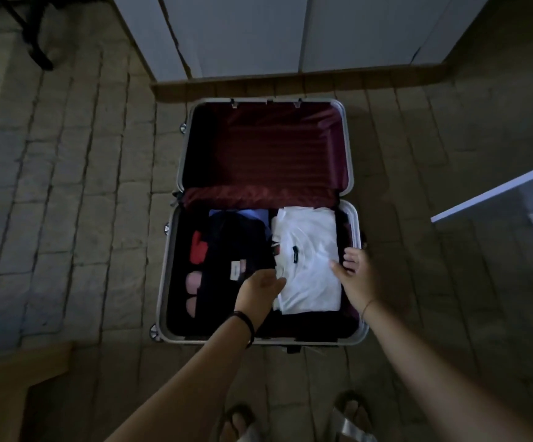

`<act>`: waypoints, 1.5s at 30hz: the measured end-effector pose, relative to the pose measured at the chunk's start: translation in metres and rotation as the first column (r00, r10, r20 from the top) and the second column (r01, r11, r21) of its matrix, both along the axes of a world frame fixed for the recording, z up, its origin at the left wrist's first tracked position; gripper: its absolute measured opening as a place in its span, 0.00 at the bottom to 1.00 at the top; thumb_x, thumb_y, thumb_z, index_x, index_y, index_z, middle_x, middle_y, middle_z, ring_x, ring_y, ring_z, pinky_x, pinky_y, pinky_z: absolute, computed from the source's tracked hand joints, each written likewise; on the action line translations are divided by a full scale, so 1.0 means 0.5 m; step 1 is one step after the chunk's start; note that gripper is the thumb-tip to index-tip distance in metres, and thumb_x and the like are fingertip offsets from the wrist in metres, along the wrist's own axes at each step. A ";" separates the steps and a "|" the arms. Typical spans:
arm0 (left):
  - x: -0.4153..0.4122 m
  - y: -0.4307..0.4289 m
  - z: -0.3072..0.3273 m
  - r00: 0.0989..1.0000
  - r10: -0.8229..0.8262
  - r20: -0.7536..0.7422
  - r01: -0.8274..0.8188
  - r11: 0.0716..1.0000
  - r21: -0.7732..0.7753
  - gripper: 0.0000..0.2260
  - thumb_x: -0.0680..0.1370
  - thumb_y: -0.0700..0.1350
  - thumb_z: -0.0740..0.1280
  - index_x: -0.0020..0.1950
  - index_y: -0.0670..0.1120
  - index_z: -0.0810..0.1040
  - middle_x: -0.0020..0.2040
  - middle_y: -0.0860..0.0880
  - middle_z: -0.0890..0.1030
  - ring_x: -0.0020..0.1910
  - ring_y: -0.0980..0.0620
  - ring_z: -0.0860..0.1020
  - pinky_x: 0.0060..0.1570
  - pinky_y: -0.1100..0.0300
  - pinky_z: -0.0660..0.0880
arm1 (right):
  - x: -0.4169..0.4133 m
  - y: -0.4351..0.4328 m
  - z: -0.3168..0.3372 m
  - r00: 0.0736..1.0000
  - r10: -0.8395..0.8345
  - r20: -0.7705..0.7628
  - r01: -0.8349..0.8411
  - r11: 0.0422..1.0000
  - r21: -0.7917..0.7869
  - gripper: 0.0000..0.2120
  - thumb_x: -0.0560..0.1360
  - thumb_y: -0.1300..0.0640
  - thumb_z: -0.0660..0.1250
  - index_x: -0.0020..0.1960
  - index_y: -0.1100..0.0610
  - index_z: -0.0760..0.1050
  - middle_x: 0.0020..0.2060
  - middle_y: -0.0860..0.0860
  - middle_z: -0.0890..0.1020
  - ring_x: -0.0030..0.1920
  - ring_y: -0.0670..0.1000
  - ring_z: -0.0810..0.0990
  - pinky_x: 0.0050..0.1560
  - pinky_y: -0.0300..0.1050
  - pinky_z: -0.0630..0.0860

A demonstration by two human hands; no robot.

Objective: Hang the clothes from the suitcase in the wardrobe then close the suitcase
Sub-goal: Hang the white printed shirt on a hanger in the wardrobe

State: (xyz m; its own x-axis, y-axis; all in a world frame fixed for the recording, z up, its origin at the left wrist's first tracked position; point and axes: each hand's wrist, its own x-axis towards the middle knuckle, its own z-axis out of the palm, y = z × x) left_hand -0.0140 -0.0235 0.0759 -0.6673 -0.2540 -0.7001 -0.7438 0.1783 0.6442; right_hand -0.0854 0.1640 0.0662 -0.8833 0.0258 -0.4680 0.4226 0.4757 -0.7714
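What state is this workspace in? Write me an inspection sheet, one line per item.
Surface: stone-tiled floor, dimly lit.
Job's things: suitcase lies open, far half empty; white garment folded beside dark garment in the near half; wardrobe stands beyond.
Clutter: red item left of the dark garment.
Hands: left hand at the white garment's left edge, fingers hidden; right hand at its right edge, fingers straight.
Cables: nothing seen.
Surroundings: white panel at right.

Single head view: wide-angle, steeply downward, fairly near open suitcase (259, 148) on floor (67, 218).
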 end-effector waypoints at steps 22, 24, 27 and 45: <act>-0.124 0.025 -0.397 0.987 -0.103 -0.125 0.101 0.995 -0.023 0.17 0.72 0.55 0.72 0.52 0.44 0.77 0.45 0.47 0.76 0.44 0.51 0.76 0.47 0.58 0.72 | -0.103 -0.042 -0.336 0.983 -0.156 0.099 0.172 0.968 -0.183 0.17 0.68 0.54 0.75 0.53 0.61 0.79 0.43 0.53 0.83 0.41 0.50 0.81 0.44 0.44 0.78; -0.125 0.027 -0.397 0.988 -0.065 -0.138 0.062 0.998 -0.026 0.25 0.66 0.63 0.71 0.45 0.41 0.75 0.40 0.42 0.74 0.40 0.47 0.76 0.44 0.54 0.72 | -0.117 -0.049 -0.328 0.985 -0.072 0.156 0.112 0.957 -0.269 0.15 0.71 0.55 0.73 0.55 0.60 0.79 0.44 0.53 0.84 0.43 0.53 0.83 0.49 0.50 0.79; -0.134 0.027 -0.371 0.976 0.081 -0.201 -0.067 0.995 0.074 0.27 0.63 0.63 0.71 0.48 0.42 0.76 0.49 0.39 0.78 0.47 0.45 0.79 0.44 0.57 0.76 | -0.117 -0.067 -0.292 0.990 -0.002 0.143 0.065 0.896 -0.439 0.09 0.75 0.58 0.67 0.55 0.57 0.78 0.47 0.54 0.84 0.47 0.54 0.83 0.53 0.51 0.79; -0.107 -0.050 0.413 0.956 0.207 -0.207 -0.145 0.948 0.283 0.06 0.77 0.46 0.68 0.43 0.45 0.79 0.36 0.49 0.77 0.34 0.52 0.76 0.37 0.60 0.75 | -0.035 -0.098 0.386 0.946 0.083 0.315 0.170 0.698 -0.695 0.20 0.77 0.50 0.62 0.64 0.60 0.74 0.58 0.59 0.81 0.59 0.58 0.79 0.61 0.55 0.75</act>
State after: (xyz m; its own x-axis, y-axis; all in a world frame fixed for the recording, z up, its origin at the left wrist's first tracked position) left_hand -0.0676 -0.0485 0.2822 -0.7796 -0.2108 -0.5897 -0.5729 -0.1402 0.8075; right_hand -0.1030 0.1150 0.2591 -0.7012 -0.3876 -0.5984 0.6945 -0.1814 -0.6963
